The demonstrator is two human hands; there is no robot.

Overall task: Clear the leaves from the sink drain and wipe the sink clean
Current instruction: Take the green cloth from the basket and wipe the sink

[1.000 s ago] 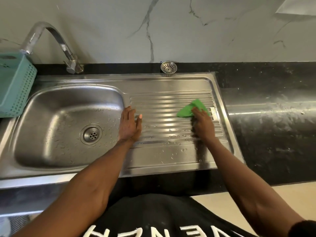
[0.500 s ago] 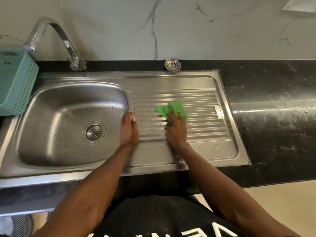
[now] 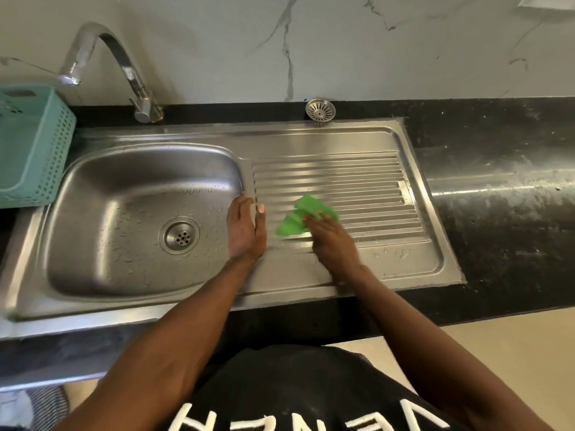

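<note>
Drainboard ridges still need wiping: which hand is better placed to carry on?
Right. The right hand already presses the green cloth onto the drainboard. The left hand rests flat by the basin edge, holding nothing.

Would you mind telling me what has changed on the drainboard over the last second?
The right hand swept the green cloth leftward across the ribbed drainboard, from its right end to near the left hand, and keeps pressing on it. The left hand stayed braced on the basin's edge. The strainer behind the sink, the tap and the teal basket are unmoved.
</note>
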